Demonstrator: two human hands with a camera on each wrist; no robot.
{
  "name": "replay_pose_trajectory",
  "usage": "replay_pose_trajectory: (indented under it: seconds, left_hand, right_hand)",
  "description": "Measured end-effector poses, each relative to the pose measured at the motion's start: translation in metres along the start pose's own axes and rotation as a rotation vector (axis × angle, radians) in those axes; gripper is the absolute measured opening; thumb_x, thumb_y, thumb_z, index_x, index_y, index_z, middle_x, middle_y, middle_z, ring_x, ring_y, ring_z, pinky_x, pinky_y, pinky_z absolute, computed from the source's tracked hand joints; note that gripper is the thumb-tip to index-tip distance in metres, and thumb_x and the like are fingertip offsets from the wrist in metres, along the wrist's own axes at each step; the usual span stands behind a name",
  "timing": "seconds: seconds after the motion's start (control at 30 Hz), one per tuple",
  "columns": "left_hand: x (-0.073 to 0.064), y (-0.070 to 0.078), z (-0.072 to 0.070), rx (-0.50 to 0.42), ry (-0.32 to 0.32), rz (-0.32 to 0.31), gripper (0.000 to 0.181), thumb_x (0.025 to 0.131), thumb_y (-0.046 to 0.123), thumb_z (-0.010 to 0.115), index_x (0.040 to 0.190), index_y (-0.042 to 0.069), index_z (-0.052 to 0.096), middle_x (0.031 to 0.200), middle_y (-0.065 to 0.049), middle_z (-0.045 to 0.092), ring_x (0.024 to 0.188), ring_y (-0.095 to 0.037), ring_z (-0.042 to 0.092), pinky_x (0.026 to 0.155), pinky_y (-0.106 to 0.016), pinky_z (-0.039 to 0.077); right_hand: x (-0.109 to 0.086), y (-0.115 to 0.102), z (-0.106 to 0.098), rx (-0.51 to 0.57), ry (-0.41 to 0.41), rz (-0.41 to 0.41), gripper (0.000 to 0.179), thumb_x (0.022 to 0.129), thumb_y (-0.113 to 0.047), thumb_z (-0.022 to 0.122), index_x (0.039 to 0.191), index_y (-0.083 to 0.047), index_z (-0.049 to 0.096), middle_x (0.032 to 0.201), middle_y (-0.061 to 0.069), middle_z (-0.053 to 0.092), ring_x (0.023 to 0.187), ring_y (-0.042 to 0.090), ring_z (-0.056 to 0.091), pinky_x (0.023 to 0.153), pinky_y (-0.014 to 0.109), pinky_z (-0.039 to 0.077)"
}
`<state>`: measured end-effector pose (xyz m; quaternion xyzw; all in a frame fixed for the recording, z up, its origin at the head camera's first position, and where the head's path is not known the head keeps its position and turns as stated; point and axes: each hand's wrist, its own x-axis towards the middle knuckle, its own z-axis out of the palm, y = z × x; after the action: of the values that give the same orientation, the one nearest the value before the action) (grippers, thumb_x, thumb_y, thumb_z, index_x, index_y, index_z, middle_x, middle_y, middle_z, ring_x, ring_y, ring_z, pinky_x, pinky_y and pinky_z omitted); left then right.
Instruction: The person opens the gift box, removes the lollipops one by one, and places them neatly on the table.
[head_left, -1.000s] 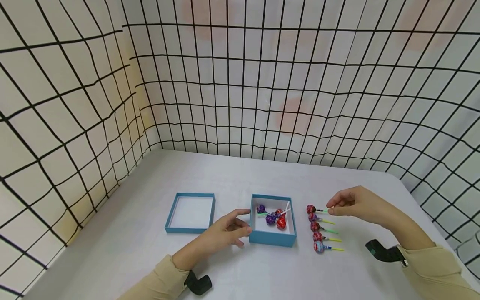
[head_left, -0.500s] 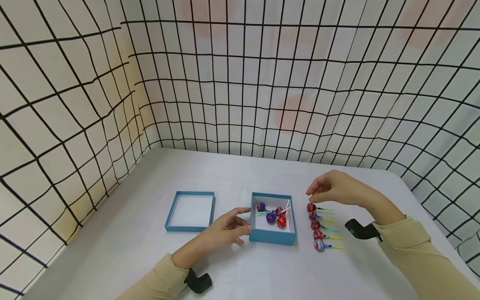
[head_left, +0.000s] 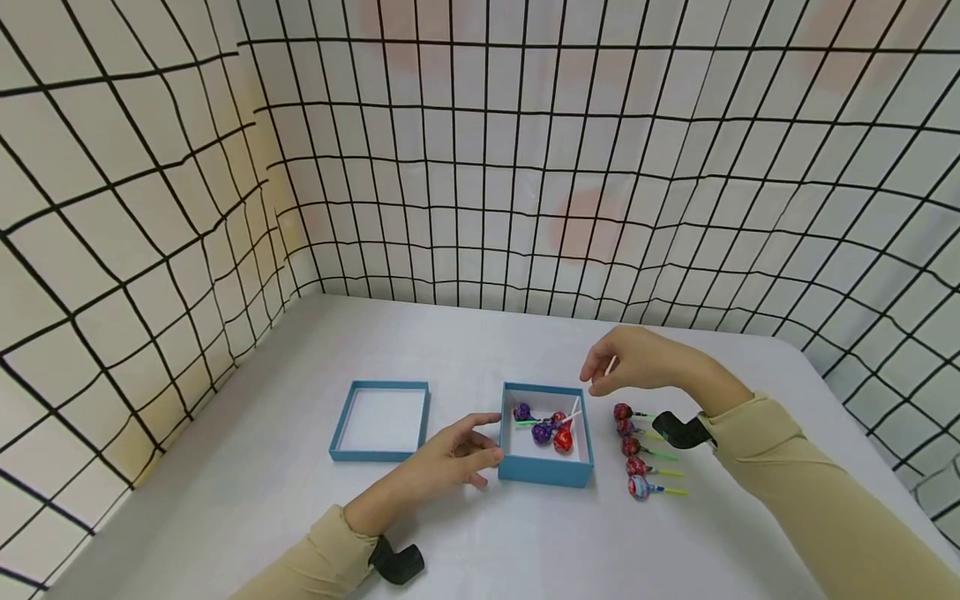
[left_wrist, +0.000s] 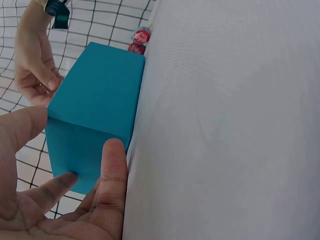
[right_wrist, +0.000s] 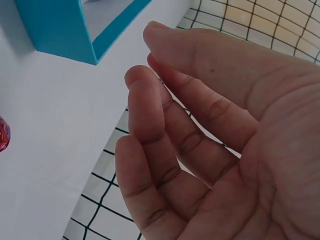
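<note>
A blue open box holds several lollipops with purple and red wrappers. My left hand is at the box's left wall; in the left wrist view its fingertips touch the blue cardboard, with the fingers not wrapped around it. Above and just right of the box's far right corner hovers my right hand, its fingers loosely bent. In the right wrist view, I see nothing held between the thumb and fingers of this hand. Several wrapped lollipops lie in a column below it, sticks pointing right.
A shallow blue-rimmed lid lies to the left of the box, inside facing up. White cloth covers the table. Behind and at the sides stands a white wall with a black grid.
My right hand has moved left, from the stick of the farthest lollipop in the column to beside the box. The column still lies in place. My left hand stays at the box.
</note>
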<state>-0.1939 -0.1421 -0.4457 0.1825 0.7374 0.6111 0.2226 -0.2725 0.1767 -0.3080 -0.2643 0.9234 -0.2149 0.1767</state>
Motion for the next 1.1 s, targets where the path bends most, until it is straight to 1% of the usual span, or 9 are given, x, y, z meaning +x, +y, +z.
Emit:
replay_pose_trajectory:
  seconds: [0.17,0.33,0.5,0.67,0.87,1.1]
  left_hand:
    - [0.000,0.000,-0.001,0.006,-0.003,-0.004,0.064,0.110,0.026,0.064,0.165,0.009,0.038,0.131,-0.018,0.065,0.104,-0.019,0.069,0.089,-0.035,0.065]
    - [0.000,0.002,0.000,0.004,-0.002,-0.010,0.064,0.109,0.028,0.065,0.165,0.011,0.039,0.131,-0.017,0.065,0.103,-0.020,0.070,0.089,-0.035,0.065]
    - [-0.001,0.003,-0.001,0.004,-0.001,-0.008,0.064,0.110,0.027,0.064,0.165,0.010,0.038,0.131,-0.018,0.065,0.101,-0.020,0.070,0.089,-0.036,0.065]
    - [-0.001,0.003,-0.001,0.001,-0.003,-0.008,0.064,0.110,0.026,0.064,0.165,0.009,0.038,0.131,-0.018,0.065,0.101,-0.020,0.070,0.089,-0.036,0.065]
    - [-0.001,0.003,-0.001,0.001,-0.004,-0.004,0.063,0.110,0.026,0.064,0.165,0.009,0.038,0.131,-0.017,0.065,0.103,-0.020,0.069,0.089,-0.036,0.065]
    - [-0.001,0.001,-0.001,0.013,-0.001,-0.004,0.063,0.110,0.027,0.064,0.165,0.009,0.039,0.131,-0.018,0.065,0.101,-0.020,0.070,0.089,-0.036,0.065]
  right_hand:
    - [0.011,-0.006,0.004,-0.021,-0.032,-0.018,0.013,0.093,-0.011,0.082,0.104,-0.005,0.080,0.093,0.001,0.076,0.086,0.017,0.067,0.074,0.029,0.055]
    - [0.020,-0.012,0.009,-0.065,-0.060,0.003,0.009,0.091,-0.009,0.084,0.099,-0.006,0.080,0.092,0.001,0.076,0.085,0.015,0.065,0.071,0.028,0.053]
    - [0.028,-0.016,0.013,-0.097,-0.085,0.017,0.006,0.090,-0.007,0.084,0.094,-0.005,0.081,0.091,0.001,0.077,0.085,0.013,0.063,0.070,0.027,0.052]
    - [0.033,-0.017,0.017,-0.109,-0.108,0.041,0.005,0.089,-0.006,0.085,0.093,-0.006,0.082,0.089,0.000,0.076,0.084,0.013,0.063,0.071,0.027,0.054]
    - [0.036,-0.017,0.023,-0.114,-0.122,0.058,0.005,0.088,-0.004,0.086,0.089,-0.007,0.081,0.085,0.000,0.077,0.079,0.012,0.064,0.070,0.027,0.055]
    - [0.038,-0.020,0.030,-0.145,-0.146,0.082,0.006,0.088,-0.005,0.087,0.086,-0.009,0.082,0.085,-0.001,0.077,0.078,0.012,0.065,0.073,0.028,0.059]
